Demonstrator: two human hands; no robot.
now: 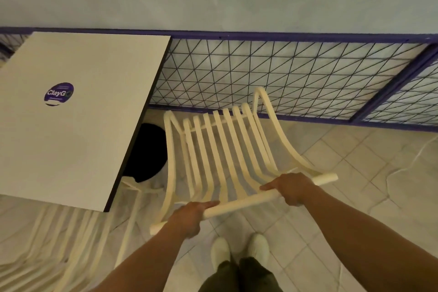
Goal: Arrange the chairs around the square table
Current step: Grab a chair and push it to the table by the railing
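Observation:
A cream slatted chair [222, 149] stands right of the white square table [94, 130], its seat facing the purple railing. My left hand [189, 218] grips the left part of its round top rail. My right hand [291, 187] grips the same rail further right. A round purple sticker [59, 93] lies on the tabletop. A second cream slatted chair [59, 244] sits at the table's near side, at the lower left, partly under the tabletop.
A purple railing with dark wire mesh [284, 73] runs along the far side, close behind the chair. The table's black round base [147, 152] shows below its right edge. Pale floor tiles [355, 208] spread to the right. My feet [239, 249] stand just behind the chair.

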